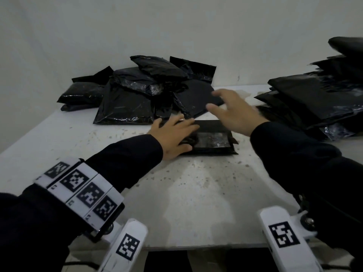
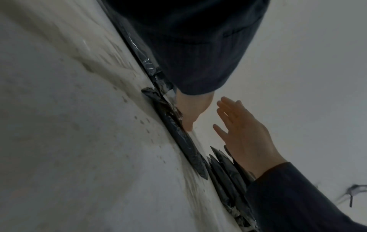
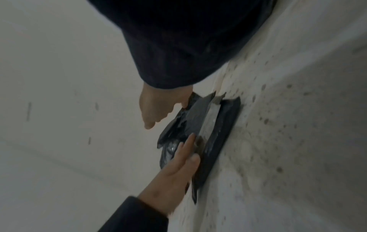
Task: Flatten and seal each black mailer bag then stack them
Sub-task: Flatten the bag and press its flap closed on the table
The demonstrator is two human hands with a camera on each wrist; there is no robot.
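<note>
A person's left hand (image 1: 174,137) lies flat, fingers straight, on the near-left part of a black mailer bag (image 1: 213,137) at the middle of a speckled white table (image 1: 196,193), while the right hand (image 1: 233,112) hovers above the bag's far-right side, fingers spread and holding nothing. From the right wrist camera the left hand (image 3: 178,166) is seen pressing the bag (image 3: 218,128) against the tabletop, and the right hand (image 3: 155,108) hangs clear of it, fingers straight.

The bag looks thin, glossy and soft: a light film pouch, likely slick under a palm and apt to slide or trap air. A pale strip crosses its top face; whether that is a sealing flap or a reflection cannot be told. It seems best handled by pinning one end flat and sweeping toward the open end, then lifting by an edge or corner, since the plastic will sag if taken mid-panel.

What fills the bags is hidden. Toward the table's far edge, a loose heap of puffy bags (image 1: 137,91) lies crumpled, apparently still awaiting work. At the right edge, a stack of flatter bags (image 1: 318,99) is layered roughly square, apparently the finished pile. The bag under the left hand lies apart from both, nearer the heap.
</note>
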